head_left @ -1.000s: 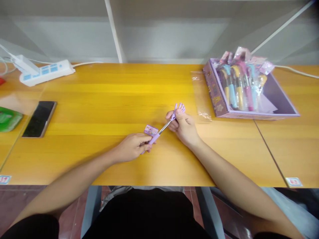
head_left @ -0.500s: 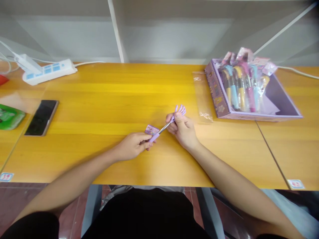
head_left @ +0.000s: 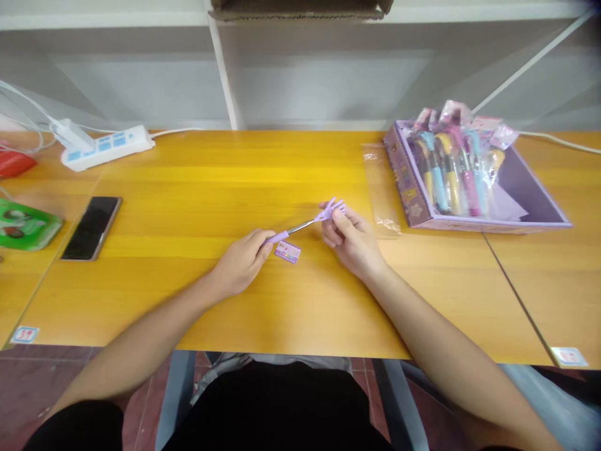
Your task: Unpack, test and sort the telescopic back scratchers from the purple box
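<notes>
A purple back scratcher [head_left: 301, 226] with a metal shaft and a small hand-shaped head stretches between my two hands over the table. My left hand [head_left: 241, 260] is closed round its purple handle. At the other end, my right hand [head_left: 353, 238] pinches the hand-shaped head between thumb and fingers. A small printed purple card [head_left: 288, 252] hangs or lies just below the handle, beside my left fingers; whether it is attached cannot be made out.
At the right stands a purple box [head_left: 498, 223] with several wrapped colourful scratchers [head_left: 453, 175]. A clear plastic wrapper [head_left: 382, 191] lies left of it. Further left are a phone [head_left: 92, 228], a white power strip [head_left: 107, 148] and a green packet [head_left: 28, 225]. Shelving backs the table.
My left hand has shifted left along the handle, and more of the metal shaft shows. The scratcher lies flatter. The card now sits below the handle instead of above it.
</notes>
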The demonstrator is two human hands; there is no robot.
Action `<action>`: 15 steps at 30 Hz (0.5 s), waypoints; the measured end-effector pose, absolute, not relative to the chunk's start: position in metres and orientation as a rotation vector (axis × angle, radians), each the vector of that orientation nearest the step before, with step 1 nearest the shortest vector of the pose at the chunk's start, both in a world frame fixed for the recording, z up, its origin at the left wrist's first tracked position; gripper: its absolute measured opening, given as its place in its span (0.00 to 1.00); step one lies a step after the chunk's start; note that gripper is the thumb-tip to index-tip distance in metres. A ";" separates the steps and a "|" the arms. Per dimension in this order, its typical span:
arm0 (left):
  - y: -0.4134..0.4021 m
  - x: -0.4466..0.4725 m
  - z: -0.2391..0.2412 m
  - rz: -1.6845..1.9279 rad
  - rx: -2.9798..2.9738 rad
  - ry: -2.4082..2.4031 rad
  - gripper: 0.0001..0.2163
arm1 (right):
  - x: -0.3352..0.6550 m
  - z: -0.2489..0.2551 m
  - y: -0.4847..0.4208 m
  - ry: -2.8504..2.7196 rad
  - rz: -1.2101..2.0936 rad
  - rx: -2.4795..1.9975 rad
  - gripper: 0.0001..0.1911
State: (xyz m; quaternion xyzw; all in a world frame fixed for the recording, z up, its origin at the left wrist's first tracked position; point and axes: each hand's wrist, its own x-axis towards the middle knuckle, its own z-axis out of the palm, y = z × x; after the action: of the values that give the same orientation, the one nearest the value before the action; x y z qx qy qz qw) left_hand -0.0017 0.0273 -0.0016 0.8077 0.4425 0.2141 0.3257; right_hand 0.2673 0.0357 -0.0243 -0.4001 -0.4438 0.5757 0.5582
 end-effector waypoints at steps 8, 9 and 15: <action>0.034 -0.009 -0.002 0.415 2.099 1.279 0.14 | 0.282 -0.028 0.035 -1.921 0.316 -1.193 0.22; 0.034 -0.009 -0.002 0.380 2.142 1.284 0.15 | 0.283 -0.026 0.035 -1.959 0.227 -1.185 0.19; 0.036 -0.009 0.002 0.167 2.517 1.456 0.17 | 0.290 -0.020 0.039 -2.148 0.117 -1.181 0.11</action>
State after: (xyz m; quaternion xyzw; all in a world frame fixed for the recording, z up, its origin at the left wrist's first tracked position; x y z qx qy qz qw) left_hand -0.0091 0.0356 0.0023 0.8585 0.4967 0.0571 0.1144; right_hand 0.2902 0.0393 -0.0199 -0.4529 -0.8242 0.0450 0.3369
